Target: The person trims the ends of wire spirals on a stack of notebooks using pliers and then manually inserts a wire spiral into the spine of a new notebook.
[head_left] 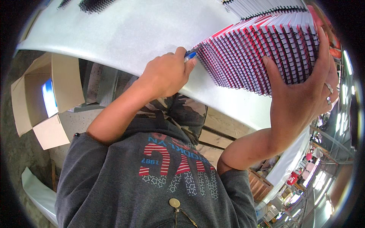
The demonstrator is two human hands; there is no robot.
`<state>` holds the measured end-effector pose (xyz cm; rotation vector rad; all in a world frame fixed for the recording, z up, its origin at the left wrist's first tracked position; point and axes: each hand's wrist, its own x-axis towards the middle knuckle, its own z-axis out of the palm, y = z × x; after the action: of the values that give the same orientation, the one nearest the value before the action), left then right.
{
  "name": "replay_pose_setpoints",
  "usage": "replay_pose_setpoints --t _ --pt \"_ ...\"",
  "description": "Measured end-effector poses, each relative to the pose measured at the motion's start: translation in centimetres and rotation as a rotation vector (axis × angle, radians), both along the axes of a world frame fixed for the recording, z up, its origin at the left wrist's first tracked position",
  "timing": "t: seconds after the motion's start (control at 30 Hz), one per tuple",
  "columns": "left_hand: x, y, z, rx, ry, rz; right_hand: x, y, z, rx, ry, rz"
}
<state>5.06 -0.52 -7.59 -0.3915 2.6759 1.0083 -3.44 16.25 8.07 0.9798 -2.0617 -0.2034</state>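
1. A long row of red spiral notebooks (258,53) stands on edge on the white table (125,34), near its front edge.
2. The right hand (304,95) is spread wide open and lies flat on the row's near end.
3. The left hand (165,74) is curled shut around a blue pen (190,56), at the row's other end.
4. An open cardboard box (42,95) sits below the table.

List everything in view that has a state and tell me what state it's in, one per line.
Left hand: closed around a blue pen.
Right hand: open, fingers spread against the notebook stack.
Spiral notebooks: closed, packed in a row, spines facing out.
Cardboard box: open, flaps out.
Loose spiral coils: lying on the white table.
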Motion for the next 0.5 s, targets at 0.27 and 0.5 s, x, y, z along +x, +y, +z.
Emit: replay_pose_setpoints --t 0.27,0.5 --pt "0.1 -1.7 -1.6 1.425 -0.26 0.313 0.0 0.1 0.0 -0.009 0.008 -0.029" --pt "-0.3 -0.9 -0.6 0.397 -0.064 0.052 -0.3 0.4 -0.5 -0.024 0.009 -0.044"
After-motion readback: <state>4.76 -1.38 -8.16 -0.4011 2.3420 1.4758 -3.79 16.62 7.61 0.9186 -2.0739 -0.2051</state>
